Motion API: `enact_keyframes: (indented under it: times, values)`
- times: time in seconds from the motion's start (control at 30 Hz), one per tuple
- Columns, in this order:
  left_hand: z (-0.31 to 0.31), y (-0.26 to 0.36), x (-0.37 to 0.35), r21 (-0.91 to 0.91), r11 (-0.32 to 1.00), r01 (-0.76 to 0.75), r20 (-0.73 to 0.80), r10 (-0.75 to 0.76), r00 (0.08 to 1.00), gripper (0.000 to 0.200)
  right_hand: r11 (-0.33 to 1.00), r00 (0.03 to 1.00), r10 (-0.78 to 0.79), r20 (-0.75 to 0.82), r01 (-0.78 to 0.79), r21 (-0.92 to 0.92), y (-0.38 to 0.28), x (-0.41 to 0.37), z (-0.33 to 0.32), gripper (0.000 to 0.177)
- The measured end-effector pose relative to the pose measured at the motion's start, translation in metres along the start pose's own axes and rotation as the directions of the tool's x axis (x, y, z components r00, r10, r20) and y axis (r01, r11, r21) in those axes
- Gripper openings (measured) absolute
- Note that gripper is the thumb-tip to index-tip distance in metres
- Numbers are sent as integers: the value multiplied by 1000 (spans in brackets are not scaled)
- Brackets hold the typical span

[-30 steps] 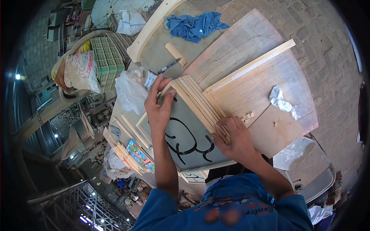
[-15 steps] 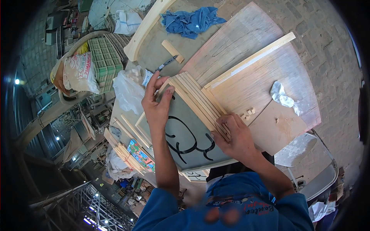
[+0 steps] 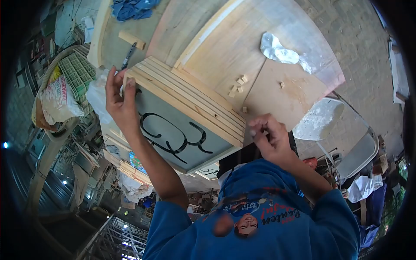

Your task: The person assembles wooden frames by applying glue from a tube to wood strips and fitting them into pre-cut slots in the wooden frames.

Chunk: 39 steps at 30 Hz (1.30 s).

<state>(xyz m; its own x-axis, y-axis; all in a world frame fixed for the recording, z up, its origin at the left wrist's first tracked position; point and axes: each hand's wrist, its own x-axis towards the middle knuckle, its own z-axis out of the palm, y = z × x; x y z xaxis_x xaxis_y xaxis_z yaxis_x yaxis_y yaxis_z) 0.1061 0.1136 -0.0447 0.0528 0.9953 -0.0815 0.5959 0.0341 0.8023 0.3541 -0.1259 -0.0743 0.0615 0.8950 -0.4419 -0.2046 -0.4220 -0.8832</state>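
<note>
A stack of wooden frames (image 3: 190,100) stands on edge before me. The nearest frame holds a grey panel (image 3: 169,117) with black curved lettering. My left hand (image 3: 121,93) grips its upper left corner, thumb on the near side and fingers behind. Just off the stack's right end is my right hand (image 3: 271,134), its fingers curled with the tips together; whether something small is between them I cannot make out. Small wood blocks (image 3: 236,86) lie on the board behind the stack, and one more block (image 3: 245,109) sits close to the stack's right end.
A pen (image 3: 129,55) and a short wooden piece (image 3: 131,40) lie beyond my left hand. Further off is a blue cloth (image 3: 134,8). Crumpled silvery wrapping (image 3: 277,50) rests on the board. A folding chair (image 3: 357,156) stands at the right, a green crate (image 3: 78,71) at the left.
My right hand has come off the frames and moved right with its fingers curled. My left hand keeps its corner. The view has shifted, so the table's things appear further left and higher.
</note>
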Motion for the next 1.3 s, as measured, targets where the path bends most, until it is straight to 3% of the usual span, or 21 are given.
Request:
enact_keyframes:
  times: [0.17,0.27,0.4,0.47,0.77,1.3]
  values:
    - [2,4,-1,24,1000,-3,33,3,999,49,999,994,-5,109,8,-31,28,-35,10,41]
    - [0,0,-1,34,999,-9,36,8,999,50,988,985,-92,145,109,-110,34,-37,18,55]
    - [0,0,-1,90,996,-18,42,14,999,49,972,984,-160,80,171,-163,41,-39,28,52]
    - [0,0,-2,82,996,-26,37,23,999,48,984,983,-175,-48,173,-48,44,-43,34,44]
    - [1,-1,-3,54,997,-51,52,48,997,48,962,958,-273,-91,272,-23,54,-33,37,26]
    - [4,3,-5,58,996,-69,46,66,997,47,941,935,-338,-103,336,-34,54,-28,35,30]
